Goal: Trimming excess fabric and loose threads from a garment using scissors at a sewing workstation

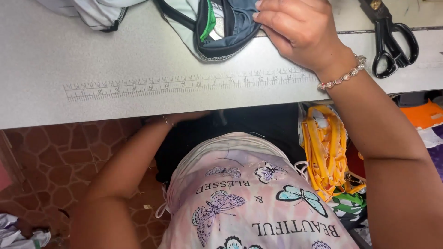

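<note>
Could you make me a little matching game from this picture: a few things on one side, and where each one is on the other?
Things:
1. scissors
2. grey garment
3. yellow straps
4. left hand

Places:
A. under the right hand, on the table
B. reaching below the table edge
C. on the tabletop at far right
D. heaped below the table, by the right arm

Pairs: 1-C, 2-A, 3-D, 4-B
</note>
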